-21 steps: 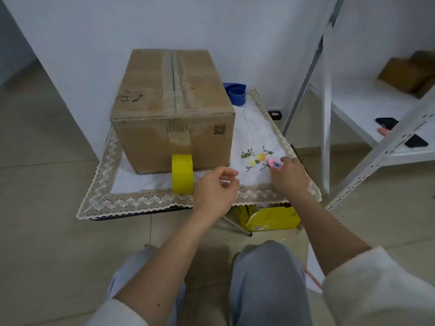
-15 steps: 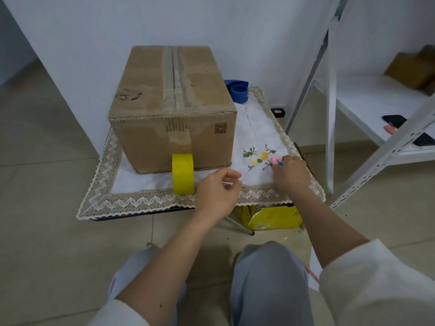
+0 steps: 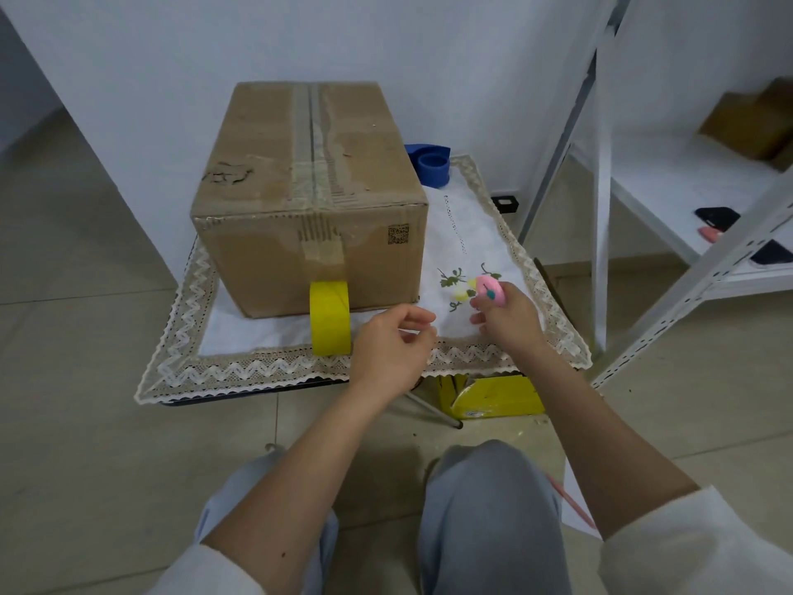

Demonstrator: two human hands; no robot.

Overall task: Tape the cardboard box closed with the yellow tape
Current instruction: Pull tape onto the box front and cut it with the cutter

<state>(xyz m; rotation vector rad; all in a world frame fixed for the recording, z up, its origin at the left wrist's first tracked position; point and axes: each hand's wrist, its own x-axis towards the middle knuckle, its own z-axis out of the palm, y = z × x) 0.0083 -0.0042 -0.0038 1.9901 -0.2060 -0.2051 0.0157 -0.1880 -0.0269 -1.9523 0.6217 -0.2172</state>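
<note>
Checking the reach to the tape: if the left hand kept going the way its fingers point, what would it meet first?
Probably not the yellow tape roll: the left hand points at the right hand, though depth is unclear.

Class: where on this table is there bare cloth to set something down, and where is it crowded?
Free: the white cloth right of the box, behind the right hand. Crowded: the front edge, with the yellow tape and both hands.

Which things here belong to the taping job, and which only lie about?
For the job: brown cardboard box; yellow tape roll; small pink cutter held in the right hand.
Lying about: blue plastic holder; yellow box under the table; dark phones on the white shelf.
</note>
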